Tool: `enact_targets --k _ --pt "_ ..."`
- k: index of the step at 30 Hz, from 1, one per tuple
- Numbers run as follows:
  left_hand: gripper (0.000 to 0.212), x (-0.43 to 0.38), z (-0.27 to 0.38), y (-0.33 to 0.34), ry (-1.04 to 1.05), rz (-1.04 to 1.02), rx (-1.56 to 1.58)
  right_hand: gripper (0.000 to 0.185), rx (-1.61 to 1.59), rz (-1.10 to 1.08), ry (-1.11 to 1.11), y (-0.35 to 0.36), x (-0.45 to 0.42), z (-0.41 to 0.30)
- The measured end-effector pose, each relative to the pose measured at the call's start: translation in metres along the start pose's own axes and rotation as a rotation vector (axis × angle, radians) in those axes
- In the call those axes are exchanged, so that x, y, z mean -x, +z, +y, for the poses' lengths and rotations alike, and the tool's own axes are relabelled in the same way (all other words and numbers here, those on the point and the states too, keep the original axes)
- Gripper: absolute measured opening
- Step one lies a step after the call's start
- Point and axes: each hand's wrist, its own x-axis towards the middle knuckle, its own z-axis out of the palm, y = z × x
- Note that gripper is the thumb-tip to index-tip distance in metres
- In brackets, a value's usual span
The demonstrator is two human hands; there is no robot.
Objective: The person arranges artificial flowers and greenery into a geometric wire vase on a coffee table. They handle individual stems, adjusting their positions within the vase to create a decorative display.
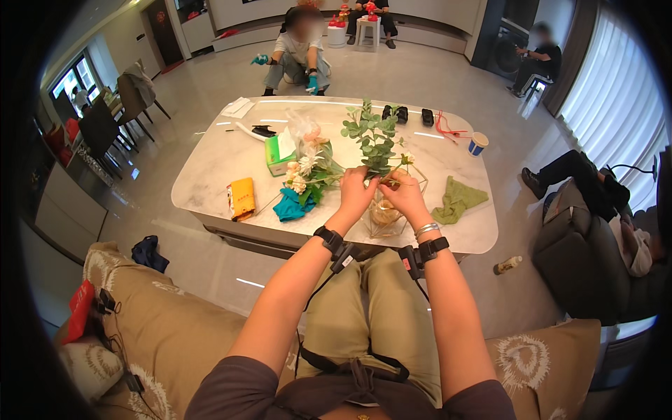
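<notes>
Both of my hands meet above a glass vase in a geometric wire frame (386,211) near the table's front edge. My left hand (357,190) closes around stems at the base of a leafy eucalyptus spray (371,139). Beside it, my right hand (403,193) has its fingers bent on thin stems, with a small pale flower (407,158) just above. Left of my hands lies a bunch of artificial flowers (310,163) in clear wrap, next to a green tissue box (277,157) and a teal cloth or glove (293,205). Which stems each hand grips is partly hidden by the fingers.
On the marble table (210,178) are a yellow packet (241,198), a green cloth (459,201), a paper cup (477,144), a red cord (449,128) and black devices (396,114). A person in teal gloves (299,58) crouches beyond the far edge. A bottle (507,265) lies on the floor.
</notes>
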Motion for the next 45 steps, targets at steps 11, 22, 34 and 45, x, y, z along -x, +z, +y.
enact_targets --k 11,22,34,45 --pt "0.023 -0.001 -0.006 0.004 -0.018 -0.038 -0.02 0.019 0.077 0.096 -0.014 0.001 0.0 0.001" --pt "0.032 0.001 -0.012 0.006 -0.103 -0.023 0.019 0.017 0.105 0.058 0.03 0.002 0.0 -0.003" --pt "0.028 -0.03 0.007 -0.012 -0.151 -0.022 0.346 0.024 0.058 0.033 0.01 0.006 0.0 0.003" --pt "0.019 -0.034 -0.015 -0.004 -0.233 -0.042 0.483 0.028 0.109 0.165 0.08 -0.004 0.002 -0.009"
